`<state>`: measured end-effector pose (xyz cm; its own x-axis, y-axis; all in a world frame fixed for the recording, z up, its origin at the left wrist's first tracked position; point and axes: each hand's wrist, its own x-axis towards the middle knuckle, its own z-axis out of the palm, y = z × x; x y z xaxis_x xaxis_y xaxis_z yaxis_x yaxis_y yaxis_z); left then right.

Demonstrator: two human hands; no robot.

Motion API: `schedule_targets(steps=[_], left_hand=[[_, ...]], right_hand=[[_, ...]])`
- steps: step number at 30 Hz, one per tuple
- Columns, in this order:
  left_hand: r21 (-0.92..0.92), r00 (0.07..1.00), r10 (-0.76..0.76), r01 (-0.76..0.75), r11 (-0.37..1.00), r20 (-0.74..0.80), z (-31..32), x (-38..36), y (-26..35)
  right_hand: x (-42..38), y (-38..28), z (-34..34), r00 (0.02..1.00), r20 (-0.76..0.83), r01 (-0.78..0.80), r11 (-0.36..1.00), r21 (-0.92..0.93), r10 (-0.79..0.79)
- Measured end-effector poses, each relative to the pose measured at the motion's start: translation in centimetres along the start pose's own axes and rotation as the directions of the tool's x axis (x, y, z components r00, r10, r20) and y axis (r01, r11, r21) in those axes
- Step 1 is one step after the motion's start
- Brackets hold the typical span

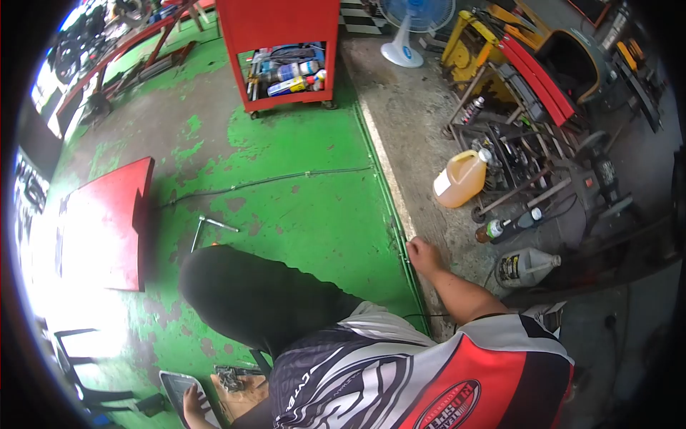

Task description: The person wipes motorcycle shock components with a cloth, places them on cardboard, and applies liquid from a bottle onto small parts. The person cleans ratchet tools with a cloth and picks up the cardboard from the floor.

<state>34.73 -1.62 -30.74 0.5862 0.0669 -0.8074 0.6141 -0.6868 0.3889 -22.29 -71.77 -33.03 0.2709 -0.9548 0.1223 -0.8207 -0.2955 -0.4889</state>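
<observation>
At the lower left, my left hand (194, 400) is over a dark, shallow tray (168, 380), fingers a little apart, with nothing visible in them. Metal parts (230, 377) lie on brown cardboard (250, 395) just right of that tray. My right hand (424, 257) is closed in a loose fist near the green pipes (404, 266) along the floor edge, and no object shows in it. My bent leg in dark trousers (257, 289) lies between the hands. Beyond the knee, a metal wrench (218, 224) rests on the green floor.
A red panel (107, 232) lies at left. A red tool cabinet (279, 21) and a fan (411, 36) stand at the top. At right are an amber jug (461, 180), a clear jug (527, 267) and a cluttered metal cart (511, 161). A cable (271, 181) crosses the floor.
</observation>
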Motion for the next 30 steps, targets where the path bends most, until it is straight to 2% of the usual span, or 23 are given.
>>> schedule_targets(steps=[1, 3, 4, 5, 6, 7, 8, 9, 11, 12, 14, 15, 17, 19, 20, 23, 24, 26, 29, 30], left_hand=[[-0.010, 0.998, -0.008, 0.007, 1.000, -0.068, 0.9, -1.6, 0.8], [0.033, 0.996, 0.083, -0.085, 0.996, 0.034, 0.0, 0.1, 0.0], [0.036, 0.996, 0.090, -0.091, 0.995, 0.018, 0.4, -0.9, 0.7], [0.021, 0.989, 0.140, -0.139, 0.990, -0.048, 0.8, -1.9, 1.0], [0.064, 0.965, 0.259, -0.256, 0.965, -0.043, 0.4, -0.9, 0.6], [0.079, 0.982, 0.150, -0.142, 0.987, -0.113, 2.2, -6.0, 4.2], [-0.018, 0.941, 0.332, -0.334, 0.942, -0.068, 1.8, -5.5, 3.4], [-0.034, 0.907, 0.407, -0.413, 0.910, -0.107, 2.4, -7.7, 4.8], [0.069, 0.809, 0.575, -0.571, 0.818, -0.126, 1.5, -6.3, 4.0], [0.017, 0.798, 0.581, -0.586, 0.810, -0.159, 1.9, -7.9, 4.7], [0.102, 0.783, 0.582, -0.575, 0.812, -0.218, 2.8, -12.8, 7.0], [0.129, 0.767, 0.594, -0.582, 0.803, -0.241, 3.5, -15.4, 8.1], [0.174, 0.761, 0.589, -0.563, 0.808, -0.274, 4.1, -18.8, 9.0], [0.237, 0.816, 0.501, -0.447, 0.863, -0.287, 4.6, -21.6, 9.6], [0.202, 0.826, 0.477, -0.433, 0.878, -0.300, 4.9, -22.2, 9.1], [0.115, 0.854, 0.405, -0.389, 0.914, -0.327, 6.2, -23.8, 7.1], [0.100, 0.861, 0.382, -0.370, 0.923, -0.335, 6.6, -24.3, 6.6], [0.089, 0.882, 0.336, -0.326, 0.941, -0.329, 7.1, -24.9, 4.9], [0.078, 0.875, 0.327, -0.321, 0.944, -0.357, 8.0, -26.3, 3.5], [0.092, 0.860, 0.342, -0.333, 0.938, -0.379, 8.5, -26.5, 2.5]], right_hand=[[0.5, -1.7, 0.3, 0.995, 0.073, 0.062, 0.997, 0.052, -0.066], [1.2, -4.4, 1.8, 0.977, 0.196, 0.044, 0.982, 0.184, -0.081], [1.4, -5.9, 2.7, 0.955, 0.277, 0.039, 0.968, 0.246, -0.108], [1.8, -7.6, 3.5, 0.941, 0.307, 0.046, 0.950, 0.308, -0.144], [1.7, -9.0, 4.5, 0.921, 0.343, 0.048, 0.929, 0.368, -0.183], [1.7, -10.1, 5.6, 0.896, 0.384, 0.046, 0.906, 0.421, -0.224], [1.8, -10.9, 7.1, 0.869, 0.440, 0.052, 0.926, 0.375, -0.227], [1.6, -12.3, 8.1, 0.833, 0.487, 0.068, 0.921, 0.383, -0.264], [1.7, -15.3, 9.8, 0.765, 0.559, 0.098, 0.915, 0.391, -0.321], [2.0, -16.8, 11.1, 0.730, 0.579, 0.117, 0.901, 0.418, -0.363], [2.3, -19.5, 13.9, 0.652, 0.620, 0.141, 0.874, 0.465, -0.435], [2.3, -21.9, 14.3, 0.625, 0.570, 0.227, 0.823, 0.521, -0.533], [2.2, -26.3, 15.9, 0.462, 0.575, 0.360, 0.736, 0.574, -0.675], [1.7, -30.5, 17.9, 0.202, 0.587, 0.508, 0.596, 0.622, -0.784], [1.5, -32.6, 18.9, 0.048, 0.580, 0.574, 0.498, 0.650, -0.813], [0.7, -38.3, 22.9, -0.390, 0.511, 0.687, 0.127, 0.715, -0.766], [0.1, -39.9, 24.6, -0.464, 0.496, 0.692, 0.049, 0.720, -0.734], [-0.9, -42.2, 28.4, -0.534, 0.493, 0.703, -0.037, 0.711, -0.687], [-3.2, -42.7, 33.1, -0.535, 0.498, 0.728, -0.073, 0.682, -0.682], [-4.6, -44.1, 31.1, -0.410, 0.573, 0.799, 0.022, 0.600, -0.710]])
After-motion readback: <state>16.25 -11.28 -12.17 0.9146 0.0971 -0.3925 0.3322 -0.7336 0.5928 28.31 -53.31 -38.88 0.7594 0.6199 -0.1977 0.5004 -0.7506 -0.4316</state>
